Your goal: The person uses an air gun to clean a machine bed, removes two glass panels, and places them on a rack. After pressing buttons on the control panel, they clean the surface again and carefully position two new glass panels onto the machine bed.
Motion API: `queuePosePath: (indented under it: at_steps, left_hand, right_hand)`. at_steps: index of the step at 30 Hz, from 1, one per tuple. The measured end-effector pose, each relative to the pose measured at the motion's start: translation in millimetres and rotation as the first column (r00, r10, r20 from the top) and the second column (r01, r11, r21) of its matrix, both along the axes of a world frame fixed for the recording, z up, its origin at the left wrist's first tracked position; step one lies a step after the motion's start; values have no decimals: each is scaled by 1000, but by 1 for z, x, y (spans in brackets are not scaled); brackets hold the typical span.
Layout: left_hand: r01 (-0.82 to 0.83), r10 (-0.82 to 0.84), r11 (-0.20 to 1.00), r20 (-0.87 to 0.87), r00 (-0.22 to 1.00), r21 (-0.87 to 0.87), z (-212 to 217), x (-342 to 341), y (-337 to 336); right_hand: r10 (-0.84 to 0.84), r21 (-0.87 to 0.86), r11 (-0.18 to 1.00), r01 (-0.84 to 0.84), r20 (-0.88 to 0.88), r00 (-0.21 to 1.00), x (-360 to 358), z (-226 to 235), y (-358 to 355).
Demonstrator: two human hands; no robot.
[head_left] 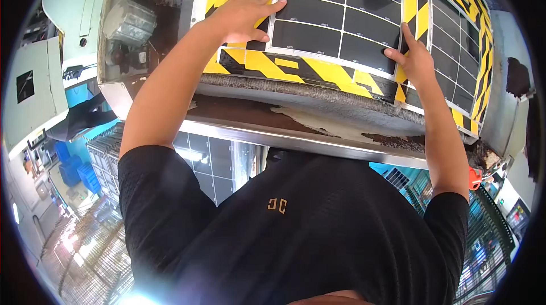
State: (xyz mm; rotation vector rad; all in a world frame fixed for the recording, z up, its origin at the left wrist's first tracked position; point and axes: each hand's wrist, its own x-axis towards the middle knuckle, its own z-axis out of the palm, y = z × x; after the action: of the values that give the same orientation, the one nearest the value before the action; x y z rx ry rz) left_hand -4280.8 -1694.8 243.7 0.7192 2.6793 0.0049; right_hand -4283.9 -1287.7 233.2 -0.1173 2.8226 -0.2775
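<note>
A dark sheet (311, 18) divided by thin white lines into rectangles lies on a worktop bordered with yellow-and-black striped tape (318, 73). My left hand (243, 16) is spread over the tape at the sheet's left edge, its fingertips reaching that edge. At the opposite edge is my right hand (417, 61), with thumb and fingers apart; the thumb lies over the sheet's lower right corner and the fingers over the striped tape. Neither hand grips anything. Farther right lies a second dark gridded sheet (455, 43), also framed by striped tape.
A metal rail (307, 141) runs along the worktop's near side, close to my body. Left of the worktop sits a clear plastic block-like object (131, 21). Wire racks (85, 242) stand lower left, with blue bins (71, 169) beyond. More racks (489, 237) stand lower right.
</note>
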Motion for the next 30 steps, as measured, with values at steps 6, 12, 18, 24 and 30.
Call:
queuePosePath:
  at_steps: [6,12,18,24,30]
  left_hand:
    - [30,-30,999,-16,999,-16,-5,-2,-5]
    - [-5,6,1000,31,1000,-28,1,-3,-1]
    - [-6,7,1000,35,999,-14,2,-4,-1]
    - [-7,7,1000,36,999,-4,0,-3,-2]
    - [-6,7,999,35,999,-39,3,-1,2]
  right_hand:
    - [10,19,1000,-10,-3,1000,-1,-2,-1]
    - [21,39,999,-20,-8,1000,-1,0,-3]
    - [16,46,999,-16,-6,1000,-1,1,-4]
    - [2,62,998,-3,10,1000,-1,3,-4]
    - [4,71,997,-4,6,1000,1,3,-4]
